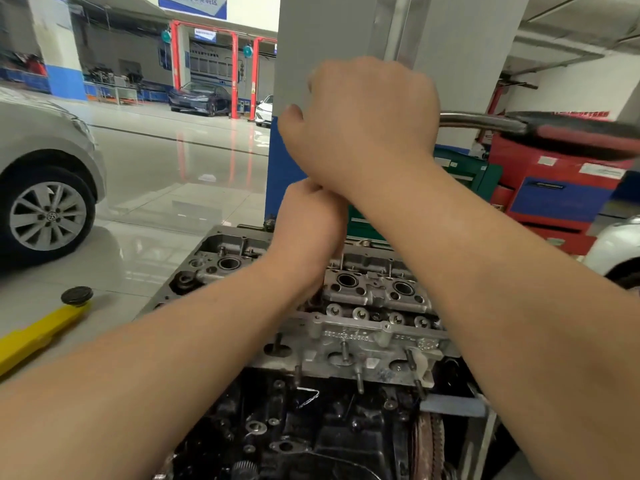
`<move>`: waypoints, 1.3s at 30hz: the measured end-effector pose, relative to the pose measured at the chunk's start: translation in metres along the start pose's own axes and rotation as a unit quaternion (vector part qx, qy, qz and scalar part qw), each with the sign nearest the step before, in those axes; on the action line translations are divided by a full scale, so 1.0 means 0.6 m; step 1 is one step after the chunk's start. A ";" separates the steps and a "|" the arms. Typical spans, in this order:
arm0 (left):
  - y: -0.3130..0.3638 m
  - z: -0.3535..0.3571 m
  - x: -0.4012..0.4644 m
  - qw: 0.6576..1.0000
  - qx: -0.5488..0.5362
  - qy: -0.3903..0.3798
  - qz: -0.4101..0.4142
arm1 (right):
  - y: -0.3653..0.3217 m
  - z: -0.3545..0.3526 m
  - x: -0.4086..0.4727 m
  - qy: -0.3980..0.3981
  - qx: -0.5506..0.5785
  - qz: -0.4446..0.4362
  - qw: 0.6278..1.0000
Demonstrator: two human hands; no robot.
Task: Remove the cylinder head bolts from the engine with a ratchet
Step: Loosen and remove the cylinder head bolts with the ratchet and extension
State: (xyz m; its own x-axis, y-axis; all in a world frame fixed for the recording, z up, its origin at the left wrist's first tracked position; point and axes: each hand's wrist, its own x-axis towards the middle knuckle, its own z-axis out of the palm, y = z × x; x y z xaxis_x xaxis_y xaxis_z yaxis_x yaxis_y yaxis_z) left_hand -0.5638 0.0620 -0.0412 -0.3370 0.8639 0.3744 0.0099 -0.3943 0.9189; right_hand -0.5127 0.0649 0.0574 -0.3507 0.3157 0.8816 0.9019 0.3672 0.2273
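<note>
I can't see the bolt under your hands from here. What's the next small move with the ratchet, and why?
Probably swing the ratchet handle through another short stroke. The right hand covers its head end, the left hand grips just below, above the cylinder head. The bolt itself is hidden, so go by feel.

Two hands are at work: the right hand point(367, 126) above and the left hand point(311, 216) below it; one ratchet point(540, 129) juts out to the right, over one engine point(329, 341). Four cars show: a silver car point(45, 174) at the left, a dark car point(199, 98) and a white car point(264, 110) far off, and part of a pale car point(620, 247) at the right edge; one yellow lift arm point(38, 334) lies on the floor, and one red tool cabinet point(554, 188) stands beside one green cabinet point(474, 171).
</note>
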 end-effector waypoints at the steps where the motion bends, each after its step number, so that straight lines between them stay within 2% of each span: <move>1: 0.007 -0.008 0.006 0.997 -0.028 -0.064 -0.023 | 0.008 0.005 0.002 -0.003 0.044 0.000 0.999; 3: 0.020 -0.023 0.016 0.974 -0.071 -0.207 -0.067 | 0.031 0.013 0.002 -0.044 0.218 0.002 0.975; 4: 0.023 -0.028 0.016 0.967 -0.067 -0.237 -0.071 | 0.039 0.012 0.000 -0.057 0.309 0.008 0.949; 5: 0.023 -0.028 0.016 0.969 -0.050 -0.233 -0.066 | 0.043 0.011 -0.001 -0.061 0.355 0.015 0.933; 6: 0.022 -0.026 0.015 0.979 -0.017 -0.199 -0.043 | 0.042 0.011 -0.001 -0.061 0.349 0.020 0.935; 8: 0.017 -0.019 0.006 0.993 0.063 -0.094 0.015 | 0.025 0.008 0.000 -0.054 0.205 0.027 0.977; 10: 0.006 -0.010 -0.001 0.996 0.080 0.001 0.038 | 0.008 0.004 -0.003 -0.029 0.037 0.022 0.999; 12: -0.002 -0.004 -0.007 0.996 0.072 0.031 0.048 | -0.003 -0.005 -0.010 -0.012 -0.037 0.008 0.999; 13: 0.000 -0.005 -0.005 0.996 0.077 0.020 0.050 | -0.005 -0.008 -0.011 -0.009 -0.042 0.006 0.999; 14: 0.003 -0.009 -0.001 0.997 0.065 -0.015 0.042 | -0.002 -0.007 -0.009 -0.007 -0.025 0.006 1.000; 16: 0.014 -0.021 0.016 0.985 -0.055 -0.163 -0.030 | 0.016 0.004 -0.001 -0.018 0.067 0.007 0.998; 18: 0.024 -0.035 0.026 0.951 -0.106 -0.279 -0.086 | 0.034 0.012 0.000 -0.043 0.276 0.004 0.960; 19: 0.023 -0.037 0.029 0.946 -0.099 -0.298 -0.086 | 0.039 0.014 -0.001 -0.049 0.359 0.008 0.932; 20: 0.022 -0.034 0.031 0.953 -0.078 -0.282 -0.074 | 0.041 0.015 -0.001 -0.055 0.390 0.012 0.919; 21: 0.019 -0.028 0.028 0.968 -0.047 -0.240 -0.051 | 0.041 0.016 0.000 -0.059 0.373 0.019 0.926; 23: 0.015 -0.016 0.018 0.994 0.029 -0.107 0.018 | 0.034 0.018 0.007 -0.064 0.217 0.038 0.973; 25: 0.003 0.000 0.006 0.997 0.058 -0.016 0.054 | 0.024 0.014 0.004 -0.056 0.033 0.043 0.997; 27: -0.009 0.009 0.003 0.995 0.076 0.033 0.058 | 0.010 0.005 -0.006 -0.022 -0.031 0.022 0.999; 28: -0.007 0.006 0.006 0.995 0.075 0.032 0.050 | 0.005 0.001 -0.008 -0.004 -0.027 0.015 1.000; 29: -0.001 -0.001 0.010 0.998 0.048 -0.010 0.027 | 0.005 0.002 -0.008 0.007 0.001 0.017 1.000; 30: 0.005 -0.009 0.016 0.996 -0.012 -0.091 -0.013 | 0.012 0.009 -0.004 0.007 0.045 0.023 0.999; 31: 0.012 -0.018 0.024 0.978 -0.073 -0.185 -0.060 | 0.023 0.015 -0.002 -0.006 0.110 0.025 0.994; 32: 0.018 -0.027 0.028 0.959 -0.106 -0.248 -0.090 | 0.034 0.019 0.000 -0.030 0.213 0.027 0.976; 33: 0.021 -0.032 0.029 0.950 -0.101 -0.281 -0.093 | 0.042 0.019 0.001 -0.049 0.318 0.032 0.946; 34: 0.021 -0.031 0.030 0.957 -0.069 -0.270 -0.077 | 0.046 0.019 0.001 -0.057 0.383 0.039 0.921; 35: 0.020 -0.027 0.027 0.972 -0.016 -0.232 -0.044 | 0.046 0.019 0.000 -0.062 0.401 0.045 0.913; 36: 0.019 -0.021 0.022 0.984 0.043 -0.171 -0.001 | 0.044 0.020 0.001 -0.064 0.375 0.050 0.923; 38: 0.014 -0.012 0.010 0.993 0.088 -0.046 0.060 | 0.035 0.024 0.005 -0.063 0.215 0.058 0.973; 39: 0.009 -0.007 0.004 0.996 0.070 -0.012 0.056 | 0.029 0.023 0.005 -0.055 0.115 0.057 0.990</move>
State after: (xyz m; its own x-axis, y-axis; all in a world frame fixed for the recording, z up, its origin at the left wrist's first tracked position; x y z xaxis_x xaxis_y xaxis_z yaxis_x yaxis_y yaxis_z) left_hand -0.5683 0.0604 -0.0357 -0.3036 0.8245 0.4776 0.1780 -0.4433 0.8785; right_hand -0.5017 0.0844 0.0583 -0.2863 0.4563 0.8425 0.8611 0.5082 0.0173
